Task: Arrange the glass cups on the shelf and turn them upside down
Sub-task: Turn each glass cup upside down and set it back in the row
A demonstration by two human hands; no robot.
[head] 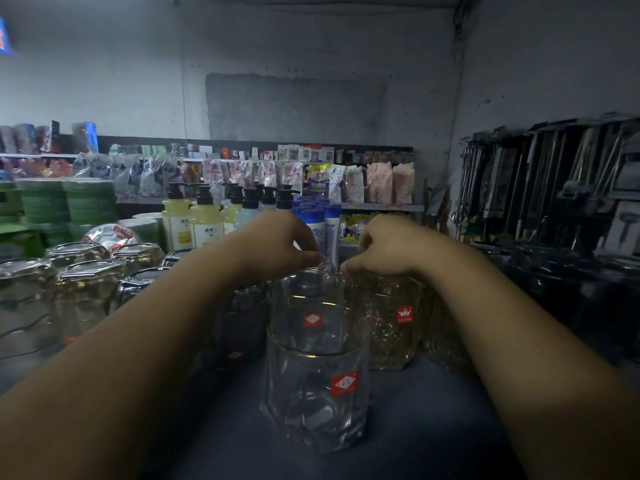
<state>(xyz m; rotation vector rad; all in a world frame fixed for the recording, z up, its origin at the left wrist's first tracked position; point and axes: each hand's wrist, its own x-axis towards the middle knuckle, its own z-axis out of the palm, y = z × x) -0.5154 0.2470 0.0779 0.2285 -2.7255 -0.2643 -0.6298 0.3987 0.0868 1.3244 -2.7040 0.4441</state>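
Observation:
A clear glass cup (313,379) with a red sticker stands upright at the front of the blue shelf (433,420). Behind it stands a second clear cup (308,292), also upright; my left hand (277,244) pinches its far rim. To the right is a textured yellowish cup (391,323) with a red sticker, and my right hand (384,247) rests on its top with fingers curled over the rim. Several cups (83,292) stand upside down at the left. A dark cup (242,323) sits partly hidden behind my left forearm.
Pump bottles (204,220) and blue tubes (322,226) stand just behind the cups. Green stacked plates (69,202) are at far left. Dark hanging utensils (554,181) fill the rack at right. Another textured cup (443,337) hides behind my right forearm.

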